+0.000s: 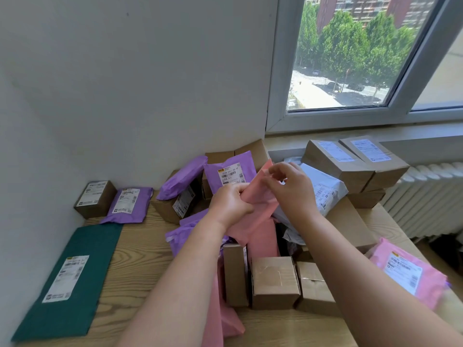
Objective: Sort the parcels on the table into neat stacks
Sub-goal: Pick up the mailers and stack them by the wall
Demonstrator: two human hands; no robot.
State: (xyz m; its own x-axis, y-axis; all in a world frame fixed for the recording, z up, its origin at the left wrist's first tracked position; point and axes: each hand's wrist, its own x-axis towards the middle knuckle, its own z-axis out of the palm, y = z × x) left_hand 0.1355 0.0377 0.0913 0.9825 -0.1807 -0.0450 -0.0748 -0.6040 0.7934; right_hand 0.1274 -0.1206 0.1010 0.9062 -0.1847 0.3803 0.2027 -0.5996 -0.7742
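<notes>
Left hand point(231, 205) and right hand point(292, 189) pinch a pink mailer point(261, 229) over heaped parcels point(275, 281). Bare table point(140, 259) beside green mailer point(70, 279), wall point(125, 96) behind.

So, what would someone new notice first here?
The left hand and right hand grip a salmon-pink plastic mailer bag above the cluttered middle of the wooden table. A dark green flat mailer lies at the near left. Brown cardboard boxes sit stacked below the window, far right.

Green mailer point(67, 284) label print unreadable, pink mailer point(411, 274) blurred
</notes>
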